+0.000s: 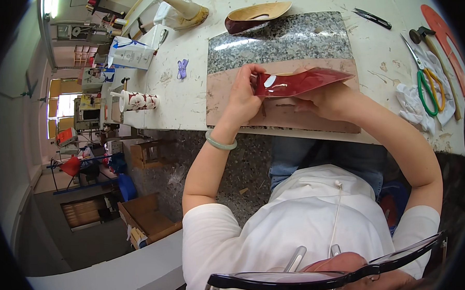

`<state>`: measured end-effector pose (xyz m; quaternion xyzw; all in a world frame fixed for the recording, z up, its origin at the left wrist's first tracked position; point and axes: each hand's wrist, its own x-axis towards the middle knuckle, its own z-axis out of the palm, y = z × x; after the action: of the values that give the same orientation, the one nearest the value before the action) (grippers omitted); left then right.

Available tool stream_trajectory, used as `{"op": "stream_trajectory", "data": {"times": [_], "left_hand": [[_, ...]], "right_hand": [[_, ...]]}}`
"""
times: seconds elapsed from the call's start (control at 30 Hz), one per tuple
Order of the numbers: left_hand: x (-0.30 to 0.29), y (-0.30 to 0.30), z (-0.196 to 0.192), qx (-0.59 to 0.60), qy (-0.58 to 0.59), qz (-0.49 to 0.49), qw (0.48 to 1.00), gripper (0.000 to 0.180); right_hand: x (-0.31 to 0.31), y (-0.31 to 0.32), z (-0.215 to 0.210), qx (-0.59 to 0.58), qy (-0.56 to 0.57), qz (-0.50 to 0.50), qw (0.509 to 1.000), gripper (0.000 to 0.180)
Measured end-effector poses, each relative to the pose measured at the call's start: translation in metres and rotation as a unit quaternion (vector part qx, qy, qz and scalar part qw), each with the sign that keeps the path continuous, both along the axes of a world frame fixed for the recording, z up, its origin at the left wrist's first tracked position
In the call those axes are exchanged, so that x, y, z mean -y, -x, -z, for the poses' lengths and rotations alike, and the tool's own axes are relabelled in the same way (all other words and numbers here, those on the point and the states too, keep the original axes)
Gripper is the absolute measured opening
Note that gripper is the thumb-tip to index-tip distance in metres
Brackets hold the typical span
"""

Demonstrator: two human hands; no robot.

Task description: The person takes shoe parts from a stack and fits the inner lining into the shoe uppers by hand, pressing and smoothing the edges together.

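A glossy dark red shoe upper (305, 84) with a pointed end is held sideways above the work slab. The fingers of my left hand (245, 98) are closed on its left end. My right hand (330, 102) grips it from below toward the pointed end, its fingers partly hidden behind the upper. Beneath both hands lies a pinkish sheet (222, 93) over the near half of a speckled grey stone slab (295, 38). A second dark red shoe upper (258, 15) with a beige lining rests at the slab's far edge.
Black thread snips (372, 18) lie at the far right. Nearer are scissors with green and yellow handles (428, 87) on white cloths (415, 106), a hammer (441, 58) and a red curved piece (446, 47). A patterned cup (137, 101), purple clips (182, 69) and a cone (185, 9) stand leftward.
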<state>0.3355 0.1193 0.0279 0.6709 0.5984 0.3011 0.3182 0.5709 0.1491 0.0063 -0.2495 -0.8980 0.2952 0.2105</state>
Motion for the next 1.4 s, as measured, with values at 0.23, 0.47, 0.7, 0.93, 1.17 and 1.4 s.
{"op": "stream_trajectory", "data": {"times": [0.23,0.47,0.7,0.93,1.17,1.4], "left_hand": [[0.004,-0.002,-0.005,-0.032,-0.008,-0.01,0.999,0.035],[0.002,-0.005,0.003,-0.051,-0.116,-0.062,0.99,0.022],[0.001,-0.025,-0.024,-0.178,-0.18,-0.045,0.966,0.021],[-0.036,-0.034,-0.062,-0.345,-0.008,0.003,0.939,0.038],[-0.055,-0.029,-0.05,-0.11,0.062,0.047,0.991,0.028],[-0.064,-0.033,-0.035,0.063,0.051,0.082,0.993,0.026]], "right_hand": [[0.023,-0.008,-0.001,-0.033,-0.065,0.039,0.997,0.038],[0.014,0.032,0.007,-0.083,-0.132,0.054,0.986,0.027],[0.015,0.044,-0.004,-0.04,-0.152,0.02,0.987,0.02],[0.014,0.061,-0.004,-0.086,-0.237,0.154,0.955,0.015],[0.03,0.051,-0.017,-0.044,-0.123,0.104,0.986,0.015],[0.046,0.045,-0.042,0.107,-0.191,0.032,0.975,0.015]]}}
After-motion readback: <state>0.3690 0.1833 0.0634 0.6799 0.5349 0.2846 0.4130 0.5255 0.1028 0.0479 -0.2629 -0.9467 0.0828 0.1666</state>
